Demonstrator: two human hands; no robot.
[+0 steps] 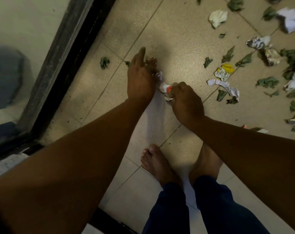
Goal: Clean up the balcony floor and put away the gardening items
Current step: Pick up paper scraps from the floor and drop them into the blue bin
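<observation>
Both hands meet low over the floor: the right hand clenches a paper scrap, the left hand grasps crumpled scraps. Leaves and paper lie scattered right.

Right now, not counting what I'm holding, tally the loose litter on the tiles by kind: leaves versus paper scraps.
Leaves: about 18; several overlap at the right edge, so the count is rough.
Paper scraps: about 9, white or printed.
Total: about 27.
</observation>
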